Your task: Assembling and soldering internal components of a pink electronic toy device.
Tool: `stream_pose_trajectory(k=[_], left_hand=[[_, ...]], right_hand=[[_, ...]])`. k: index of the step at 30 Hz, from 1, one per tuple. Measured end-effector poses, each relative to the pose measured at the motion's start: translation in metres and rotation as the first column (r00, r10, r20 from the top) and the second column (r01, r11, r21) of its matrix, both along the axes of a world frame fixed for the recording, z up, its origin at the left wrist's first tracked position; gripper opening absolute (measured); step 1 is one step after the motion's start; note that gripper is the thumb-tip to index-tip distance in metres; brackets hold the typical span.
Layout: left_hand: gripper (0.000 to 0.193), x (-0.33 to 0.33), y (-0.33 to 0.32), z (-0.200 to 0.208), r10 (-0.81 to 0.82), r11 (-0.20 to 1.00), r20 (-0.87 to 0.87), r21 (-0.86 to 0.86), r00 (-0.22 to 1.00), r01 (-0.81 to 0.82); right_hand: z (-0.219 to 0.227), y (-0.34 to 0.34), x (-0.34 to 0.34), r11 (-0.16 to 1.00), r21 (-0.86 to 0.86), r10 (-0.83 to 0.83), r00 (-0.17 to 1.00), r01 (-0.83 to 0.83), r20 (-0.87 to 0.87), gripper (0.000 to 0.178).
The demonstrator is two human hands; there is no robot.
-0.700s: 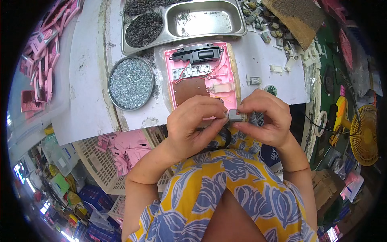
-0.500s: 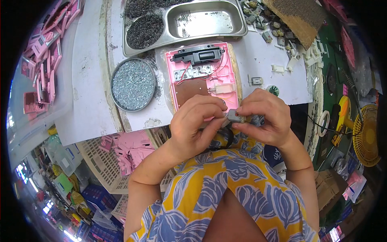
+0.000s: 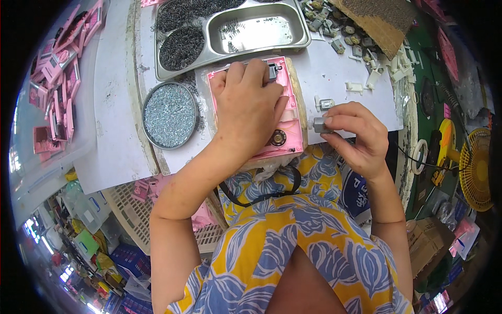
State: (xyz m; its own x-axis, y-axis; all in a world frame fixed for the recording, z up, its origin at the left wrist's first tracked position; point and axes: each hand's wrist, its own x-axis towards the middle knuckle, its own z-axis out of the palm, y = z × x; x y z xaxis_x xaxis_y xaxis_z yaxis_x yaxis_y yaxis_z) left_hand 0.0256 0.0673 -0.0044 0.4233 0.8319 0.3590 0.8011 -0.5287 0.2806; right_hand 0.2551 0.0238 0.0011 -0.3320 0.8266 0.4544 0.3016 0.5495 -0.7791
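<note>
My left hand [image 3: 246, 107] reaches over an open pink plastic case [image 3: 294, 99], its fingers curled down inside; the fingertips and whatever they hold are hidden. A black module [image 3: 273, 70] at the case's far end shows just past the fingers. Near the case's front is a small round black part [image 3: 278, 137]. To the right of the case, my right hand [image 3: 361, 131] pinches a small grey block-shaped part [image 3: 320, 124] between thumb and fingers, with a pale tip pointing left. Just beyond it, a small white-framed part [image 3: 327, 104] lies on the table.
A round dish of small silvery pieces [image 3: 170, 116] stands left of the case. Behind is a metal tray [image 3: 300, 44] with dark springs. Loose grey and white parts [image 3: 374, 78] lie at the far right, near brown cardboard [image 3: 384, 23]. Pink cases [image 3: 57, 63] fill a bin at left.
The hands have parted. My left hand has moved forward over the case; my right hand has shifted slightly right, keeping the grey part. The case's front, hidden before, now shows.
</note>
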Motion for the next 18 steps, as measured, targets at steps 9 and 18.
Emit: stream_pose_trajectory(k=[9, 18], left_hand=[[0.014, -0.058, -0.020, -0.025, 0.202, 0.956, 0.602, -0.291, 0.772, -0.023], [0.014, -0.050, -0.014, -0.025, 0.092, 0.996, 0.539, -0.034, 0.837, -0.088]], right_hand=[[-0.003, 0.027, -0.017, 0.987, -0.163, 0.038, 0.959, 0.009, 0.281, 0.025], [-0.005, 0.057, -0.042, 1.000, 0.026, -0.018, 0.854, 0.005, 0.520, 0.024]])
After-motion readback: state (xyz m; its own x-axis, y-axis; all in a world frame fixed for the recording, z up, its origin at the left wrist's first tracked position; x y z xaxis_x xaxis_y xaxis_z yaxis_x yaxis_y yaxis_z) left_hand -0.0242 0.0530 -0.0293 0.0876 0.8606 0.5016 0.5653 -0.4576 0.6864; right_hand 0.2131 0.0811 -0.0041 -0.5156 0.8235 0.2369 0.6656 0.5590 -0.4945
